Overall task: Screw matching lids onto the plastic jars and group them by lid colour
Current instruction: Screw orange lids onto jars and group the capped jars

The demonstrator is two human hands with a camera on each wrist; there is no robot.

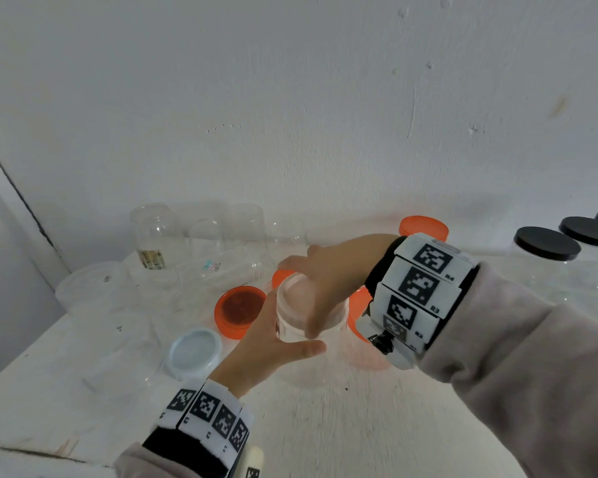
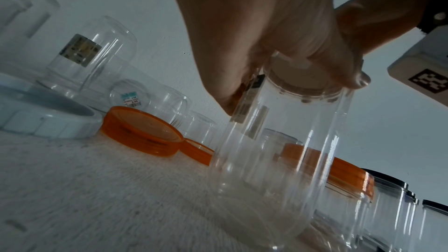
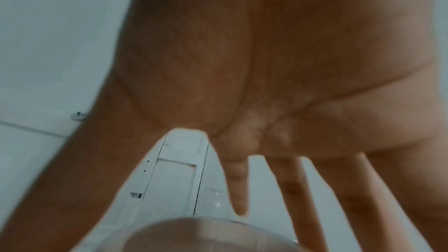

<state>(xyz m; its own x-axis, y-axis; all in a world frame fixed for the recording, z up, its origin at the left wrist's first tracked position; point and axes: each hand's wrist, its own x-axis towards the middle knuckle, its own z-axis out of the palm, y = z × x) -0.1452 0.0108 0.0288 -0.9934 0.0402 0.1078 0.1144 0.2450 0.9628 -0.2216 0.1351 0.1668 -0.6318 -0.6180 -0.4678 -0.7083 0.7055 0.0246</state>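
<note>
A clear plastic jar (image 1: 332, 327) stands upright on the white table (image 1: 325, 429) near the middle. My left hand (image 1: 273, 343) grips its side from the left, thumb across the front. My right hand (image 1: 328, 270) comes down from above, its fingers curled round a translucent whitish lid (image 1: 296, 288) that sits on the jar's mouth. In the left wrist view the jar (image 2: 278, 150) fills the centre, with the lid (image 2: 298, 79) on top and my left hand (image 2: 254, 35) round its upper part. The right wrist view shows my right hand (image 3: 266, 64) over the lid (image 3: 194, 237).
Orange lids (image 1: 240, 312) lie around the jar, and a pale blue lid (image 1: 194, 353) lies to the front left. Several bare clear jars (image 1: 152, 232) crowd the back left. An orange-lidded jar (image 1: 423, 227) stands behind. Black-lidded jars (image 1: 546, 244) stand at the right.
</note>
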